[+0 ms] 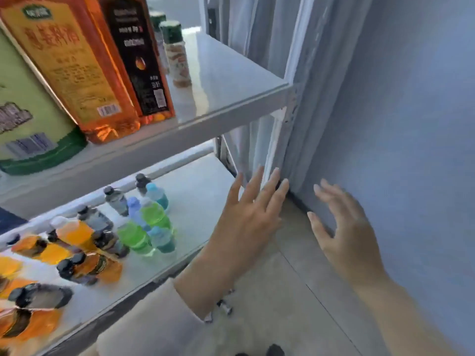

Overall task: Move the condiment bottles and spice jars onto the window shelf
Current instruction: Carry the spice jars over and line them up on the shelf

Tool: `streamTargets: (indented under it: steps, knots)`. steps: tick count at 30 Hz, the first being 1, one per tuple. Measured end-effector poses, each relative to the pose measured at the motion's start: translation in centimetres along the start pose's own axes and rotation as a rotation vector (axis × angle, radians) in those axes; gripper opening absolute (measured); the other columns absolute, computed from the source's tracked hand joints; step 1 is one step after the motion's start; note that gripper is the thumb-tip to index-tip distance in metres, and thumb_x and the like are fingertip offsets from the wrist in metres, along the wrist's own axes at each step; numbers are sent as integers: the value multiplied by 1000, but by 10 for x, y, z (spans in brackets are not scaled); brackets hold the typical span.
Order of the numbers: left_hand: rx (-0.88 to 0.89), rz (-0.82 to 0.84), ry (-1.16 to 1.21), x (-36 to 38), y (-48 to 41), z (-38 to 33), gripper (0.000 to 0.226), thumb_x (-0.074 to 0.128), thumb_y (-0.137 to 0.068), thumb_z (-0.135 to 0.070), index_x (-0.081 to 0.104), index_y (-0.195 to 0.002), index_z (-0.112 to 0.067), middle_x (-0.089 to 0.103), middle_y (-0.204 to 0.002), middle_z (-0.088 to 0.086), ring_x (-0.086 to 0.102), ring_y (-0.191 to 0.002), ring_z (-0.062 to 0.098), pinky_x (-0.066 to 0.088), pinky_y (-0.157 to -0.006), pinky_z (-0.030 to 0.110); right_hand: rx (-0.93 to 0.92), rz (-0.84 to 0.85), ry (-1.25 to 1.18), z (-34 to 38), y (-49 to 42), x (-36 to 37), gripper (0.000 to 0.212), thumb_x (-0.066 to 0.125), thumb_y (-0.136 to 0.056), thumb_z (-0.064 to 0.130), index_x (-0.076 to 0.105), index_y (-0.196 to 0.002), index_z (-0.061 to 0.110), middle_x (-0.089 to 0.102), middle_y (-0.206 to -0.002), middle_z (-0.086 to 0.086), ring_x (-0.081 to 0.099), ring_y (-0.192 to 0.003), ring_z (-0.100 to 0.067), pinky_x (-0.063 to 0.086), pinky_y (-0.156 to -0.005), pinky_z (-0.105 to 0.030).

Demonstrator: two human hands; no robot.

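Note:
On the upper shelf (pixel 231 80) stand a tall amber bottle with a yellow label (pixel 77 73), a dark-labelled bottle (pixel 138 60) beside it, and a small green-capped spice jar (pixel 177 52) with another green-capped jar (pixel 158 24) behind it. My left hand (pixel 246 222) is below that shelf, fingers straight and spread, holding nothing, near the shelf's right post. My right hand (pixel 344 229) hangs to the right by the blue wall, fingers loosely spread and empty.
A large green-labelled container (pixel 30 119) fills the upper shelf's left end. The lower shelf (pixel 200 196) carries several small orange, green, blue and grey drink bottles (pixel 144 222). A grey tiled floor (pixel 295 291), a blue wall (pixel 411 124) and a pale curtain (pixel 259 34) lie to the right.

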State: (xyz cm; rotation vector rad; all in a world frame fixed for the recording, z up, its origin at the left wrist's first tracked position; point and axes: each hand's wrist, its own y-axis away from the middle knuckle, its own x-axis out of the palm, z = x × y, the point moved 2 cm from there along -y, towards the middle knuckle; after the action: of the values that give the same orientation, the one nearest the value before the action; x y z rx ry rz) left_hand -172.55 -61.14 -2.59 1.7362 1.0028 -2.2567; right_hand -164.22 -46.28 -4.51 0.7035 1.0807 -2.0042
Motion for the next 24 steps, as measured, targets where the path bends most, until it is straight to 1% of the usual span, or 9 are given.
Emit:
streamTargets:
  steps: [2,3,6,8,10,13,15,19,24]
  knots:
    - [78,23,28,9,1,-33,51,53,-83,-25,48,-131,-9,51,-137,10,45,-128,32,36,-103,51,67,-11,70,-14,31,-18,45,50,-86,31,55,-126,9,54,-133,-10,39,-130,-24,30,-105,-30]
    - [120,45,51,12,2,-51,53,55,-81,-23,48,-131,-9,50,-138,10,45,-128,32,36,-103,52,97,-16,105,-21,47,-28,47,46,-87,33,55,-127,9,53,-134,-10,38,-131,-24,32,-106,-33]
    - [277,83,118,18,5,-113,52,44,-80,-21,49,-131,-9,50,-138,11,44,-129,34,35,-104,53,153,-45,253,-46,100,-61,47,45,-88,32,54,-126,6,53,-133,-13,42,-130,-31,37,-104,-49]
    - [379,61,174,16,8,-154,51,42,-80,-21,51,-129,-9,52,-135,11,46,-127,34,36,-103,53,220,-71,325,-62,140,-87,46,45,-89,31,54,-126,5,52,-134,-14,41,-130,-33,36,-104,-53]
    - [473,27,215,10,15,-197,49,49,-80,-21,52,-128,-8,54,-134,11,48,-125,33,39,-101,52,323,-78,374,-71,184,-114,47,42,-90,32,51,-129,6,49,-138,-11,36,-135,-30,32,-108,-51]
    - [595,33,274,-3,34,-259,58,66,-76,-24,51,-129,-6,53,-134,12,47,-126,33,40,-101,51,465,-104,426,-78,252,-152,49,39,-91,34,50,-131,8,46,-140,-9,31,-137,-26,31,-110,-47]
    - [667,33,292,-14,53,-300,62,68,-75,-29,50,-130,-5,52,-135,12,46,-127,33,39,-103,50,529,-117,457,-82,298,-174,49,40,-91,34,50,-130,7,46,-141,-9,31,-137,-26,34,-108,-46]
    - [807,20,304,-42,100,-382,63,67,-76,-30,48,-131,-5,51,-136,13,46,-127,33,37,-104,48,638,-165,491,-82,393,-216,47,40,-90,32,54,-125,3,51,-135,-13,35,-133,-28,40,-103,-50]
    - [927,86,354,-84,171,-482,65,73,-73,-36,53,-127,-7,54,-133,12,48,-126,31,39,-103,45,777,-277,472,-72,504,-275,48,39,-89,32,54,-125,2,52,-133,-15,31,-131,-23,41,-100,-52]
